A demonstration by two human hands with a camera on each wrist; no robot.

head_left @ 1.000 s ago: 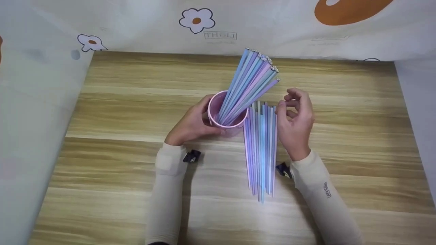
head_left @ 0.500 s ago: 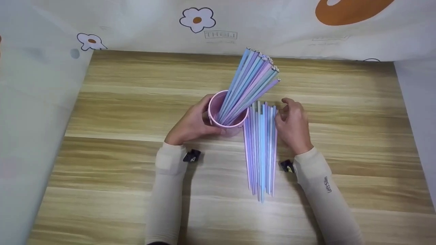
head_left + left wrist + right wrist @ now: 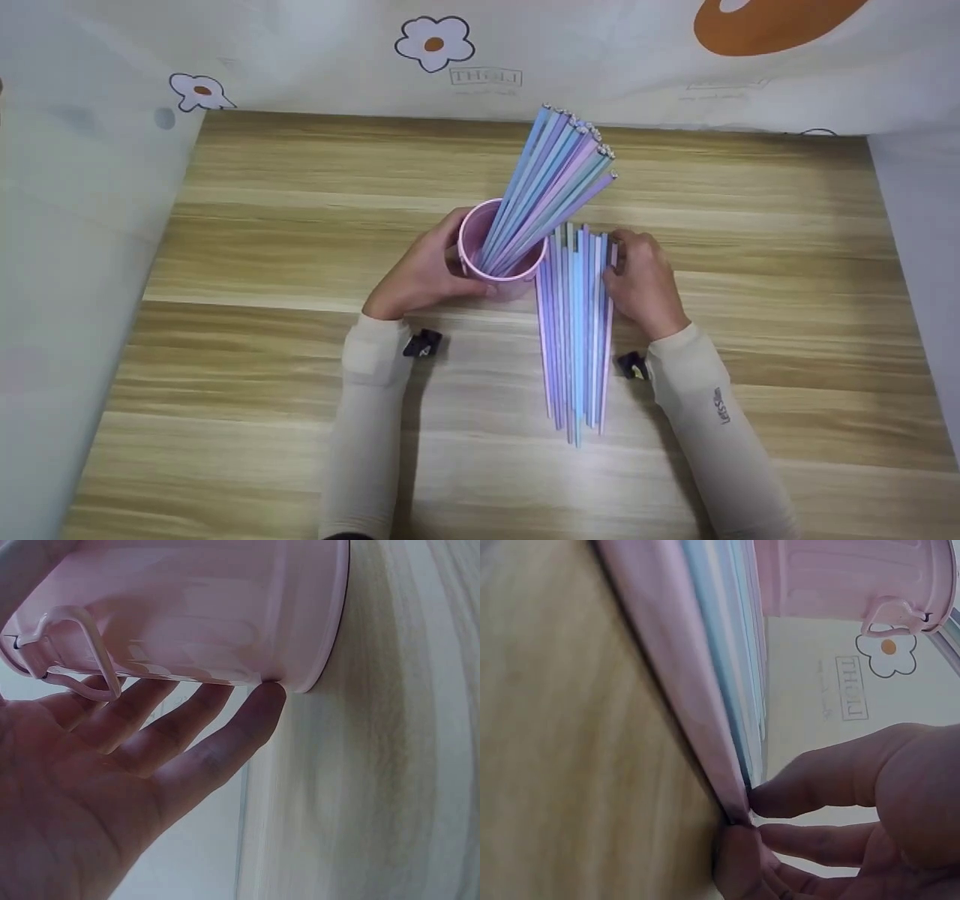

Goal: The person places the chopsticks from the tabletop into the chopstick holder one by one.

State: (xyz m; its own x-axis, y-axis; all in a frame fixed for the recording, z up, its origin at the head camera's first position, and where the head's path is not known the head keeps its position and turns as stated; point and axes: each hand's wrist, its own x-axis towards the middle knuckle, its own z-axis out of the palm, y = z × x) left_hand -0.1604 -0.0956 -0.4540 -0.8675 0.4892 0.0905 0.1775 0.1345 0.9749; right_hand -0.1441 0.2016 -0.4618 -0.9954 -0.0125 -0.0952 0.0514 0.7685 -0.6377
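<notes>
A small pink bucket point(image 3: 472, 241) with loop handles on its sides stands upright on the table. My left hand point(image 3: 420, 271) grips it from the left, thumb at the front and fingers point(image 3: 217, 754) along its wall. Inside, a bundle of long pastel sticks point(image 3: 551, 180) leans to the back right. Right of the bucket lies a row of similar sticks point(image 3: 576, 330) in blue, purple, pink and green. My right hand point(image 3: 646, 277) pinches the far end of the outermost pink stick point(image 3: 671, 652) between thumb and fingers; its near end stays beside the row.
The wood-grain table point(image 3: 262, 375) meets a pale flower-printed sheet point(image 3: 315, 60) at the back. Similar pale walls flank both sides. Small dark devices point(image 3: 423, 343) are strapped at the wrists.
My right hand has come down and toward me onto the row and pinched the outermost pink stick, shifting its far end slightly right. The left hand and bucket stay put.
</notes>
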